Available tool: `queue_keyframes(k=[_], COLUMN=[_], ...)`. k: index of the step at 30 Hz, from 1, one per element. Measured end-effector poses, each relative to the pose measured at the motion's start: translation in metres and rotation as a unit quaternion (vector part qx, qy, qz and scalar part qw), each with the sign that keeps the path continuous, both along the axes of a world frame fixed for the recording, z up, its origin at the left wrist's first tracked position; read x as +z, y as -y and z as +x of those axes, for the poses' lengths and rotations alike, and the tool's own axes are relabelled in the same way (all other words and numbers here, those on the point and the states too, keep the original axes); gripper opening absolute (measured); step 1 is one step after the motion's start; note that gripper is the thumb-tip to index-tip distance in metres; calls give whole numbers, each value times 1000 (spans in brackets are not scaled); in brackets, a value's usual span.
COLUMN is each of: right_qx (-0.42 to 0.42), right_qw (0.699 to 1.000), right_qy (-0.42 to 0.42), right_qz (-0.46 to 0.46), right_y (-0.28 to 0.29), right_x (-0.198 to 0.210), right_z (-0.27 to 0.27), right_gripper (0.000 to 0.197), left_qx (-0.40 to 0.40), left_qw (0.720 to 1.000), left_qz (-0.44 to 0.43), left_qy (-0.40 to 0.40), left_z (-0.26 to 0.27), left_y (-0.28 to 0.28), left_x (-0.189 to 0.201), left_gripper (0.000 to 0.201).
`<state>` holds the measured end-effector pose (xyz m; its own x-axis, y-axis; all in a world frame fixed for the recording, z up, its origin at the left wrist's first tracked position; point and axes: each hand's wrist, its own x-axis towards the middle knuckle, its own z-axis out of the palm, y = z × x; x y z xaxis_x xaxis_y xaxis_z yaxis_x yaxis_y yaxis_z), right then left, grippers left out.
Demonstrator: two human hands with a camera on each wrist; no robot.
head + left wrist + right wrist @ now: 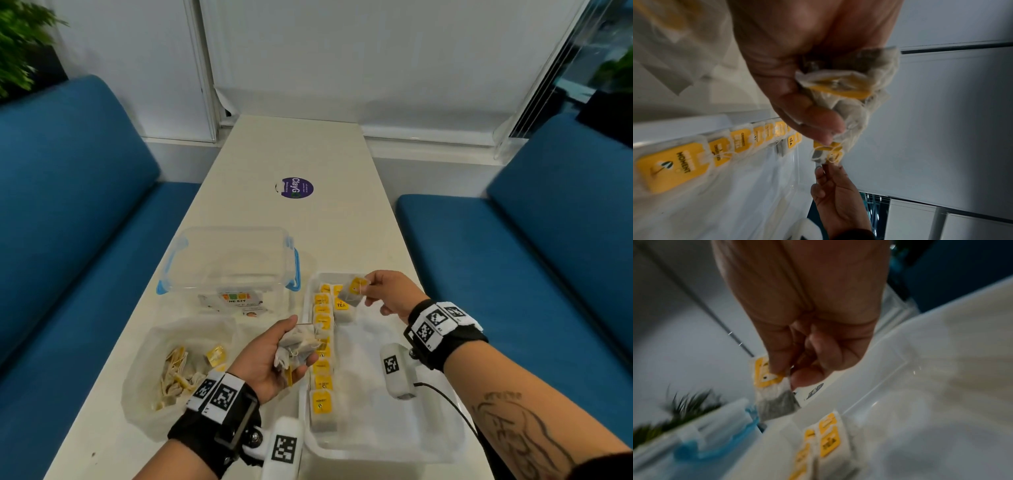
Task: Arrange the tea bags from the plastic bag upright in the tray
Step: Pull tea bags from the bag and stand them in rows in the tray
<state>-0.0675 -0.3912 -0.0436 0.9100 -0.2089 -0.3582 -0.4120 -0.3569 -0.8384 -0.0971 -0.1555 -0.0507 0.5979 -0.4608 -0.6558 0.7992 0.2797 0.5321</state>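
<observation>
A clear tray (pixel 394 438) lies before me with a row of upright tea bags (pixel 322 353) with yellow tags along its left wall (pixel 674 165). A second short row starts at the far end (pixel 828 441). My right hand (pixel 387 291) pinches one tea bag (pixel 354 291) by its top over the tray's far end (pixel 772 386). My left hand (pixel 274 359) grips a bunch of tea bags (pixel 298 346) beside the tray's left wall (pixel 849 91). The plastic bag (pixel 171 370) with several more tea bags lies open to the left.
A clear lidded box with blue clips (pixel 229 263) stands behind the plastic bag. A purple round sticker (pixel 297 187) marks the white table (pixel 308 150) farther back. Blue benches (pixel 534 274) flank both sides.
</observation>
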Motion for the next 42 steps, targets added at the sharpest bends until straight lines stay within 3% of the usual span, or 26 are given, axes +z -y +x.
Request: queue_keyframes(k=[2,6,13,21,26,36,39,42], right_qx=[43,97,135,80,74,22,54,16], right_qw=[994,975,954,964,963,977,965,980], right_qy=[-33,-118,-226,-174,-185,-158,-154,-83], right_qz=[-93,-163,-144,-182,-183,-138,-207,-179], right_y=[1,-4,-18,-22,-19,-22,-20,-20], right_x=[-1,-7,-25,-28,-32,-28,-20,-5], right_z=[3,9,19,33,32,19,14,6], right_gripper=[15,5,14,25,24,19,19,13], left_qx=[0,-3,-7,-5,-8,-23,-26,-24], left_qw=[1000,1000,1000,1000,1000,1000,1000,1000], left_qz=[-2,-1,5,9,9,10,11,4], left_qy=[3,1,3,-5,3,0,2,3], left_z=[2,5,10,12,11,6,3,0], left_y=[1,4,6,3,2,5,6,6], left_x=[0,-1,-5,-10,-12,-7,-5,-2], left_gripper=[36,33,34,29,35,29,29,30])
